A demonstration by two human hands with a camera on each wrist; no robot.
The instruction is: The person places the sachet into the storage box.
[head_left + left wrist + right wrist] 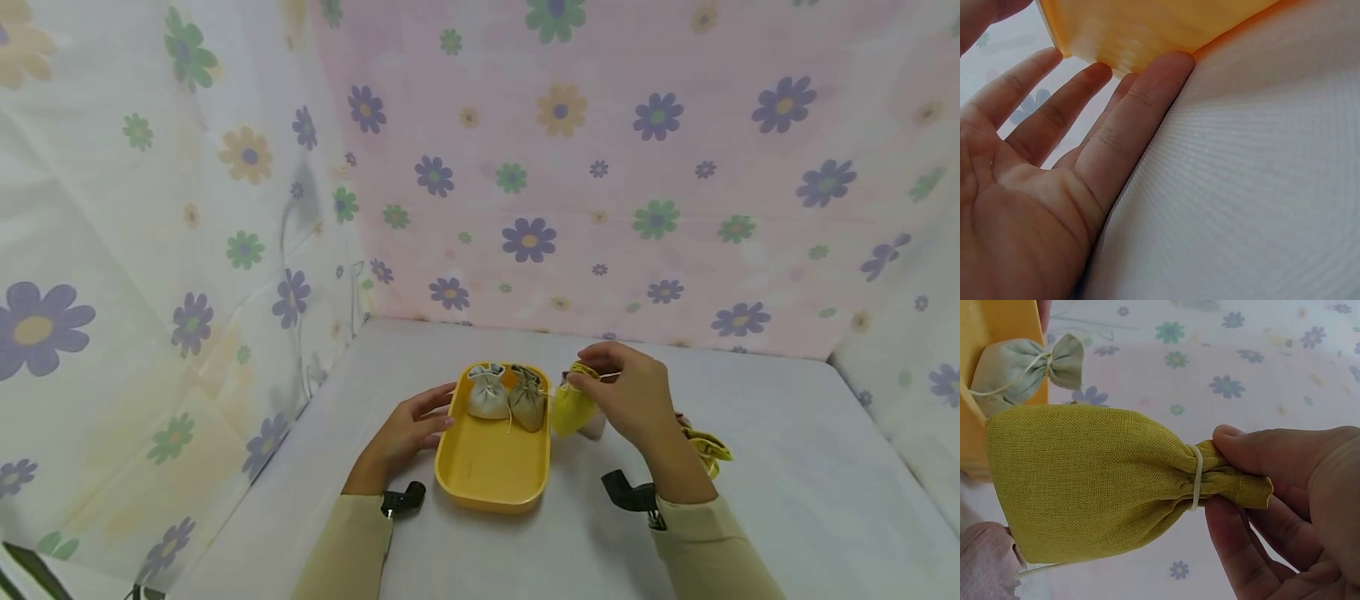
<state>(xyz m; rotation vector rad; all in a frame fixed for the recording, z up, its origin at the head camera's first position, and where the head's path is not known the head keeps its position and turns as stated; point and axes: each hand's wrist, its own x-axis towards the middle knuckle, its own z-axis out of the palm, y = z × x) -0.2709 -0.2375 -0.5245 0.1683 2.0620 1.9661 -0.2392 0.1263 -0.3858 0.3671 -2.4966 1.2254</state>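
My right hand (633, 392) pinches a yellow drawstring pouch (1091, 481) by its gathered neck, thumb on one side and fingers on the other. The pouch hangs beside the right rim of a yellow tray (491, 475). Inside the tray's far end sit a pale grey pouch (487, 400) and an olive-brown pouch (527, 404), side by side. At the tray's left wall is my left hand (408, 429), fingers extended. In the left wrist view its fingertips (1175, 65) touch the tray's outer side, low near the table.
A pinkish pouch (988, 559) lies on the white table (810, 483) behind the held one. Another yellow pouch (708, 450) lies right of my right forearm, partly hidden by it. Flowered cloth walls (487, 167) enclose the table's back and sides.
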